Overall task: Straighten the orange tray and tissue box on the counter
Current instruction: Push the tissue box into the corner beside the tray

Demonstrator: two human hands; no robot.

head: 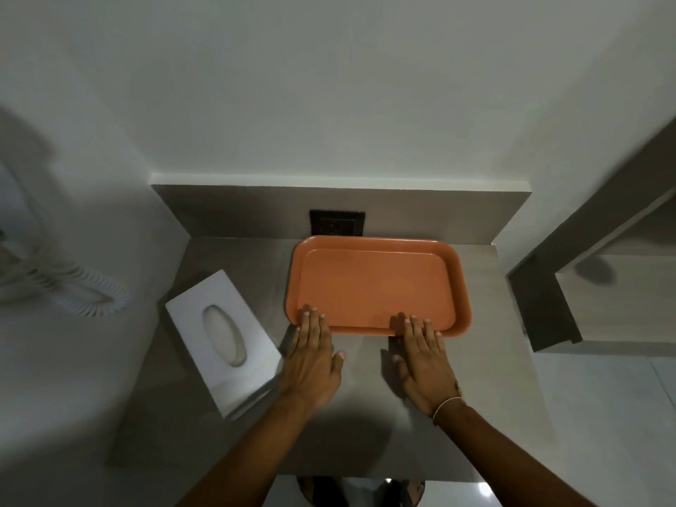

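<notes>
- My fingers on the left hand are lying flat and spread, gripping nothing, their tips resting on the near rim of the orange tray at its near-left corner.
- The fingers on my right hand are lying the same way, extended and loose, with the tips touching the tray's near rim toward its right half; the thumb is sticking out to the side over the grey surface.
- Both palms are hovering or resting just in front of the tray; I cannot tell whether they are pressing on the surface.
- The tray is sitting empty toward the back right of the surface, its far edge close to the backsplash and just in front of a dark wall socket, its long sides running roughly parallel to the back wall.
- The white tissue box is lying on the left part of the surface, turned at an angle, its oval opening facing up, just beside my left hand without touching it.
- A thin band is circling my right wrist.
- A white coiled cord is hanging off to the far left, blurred.
</notes>
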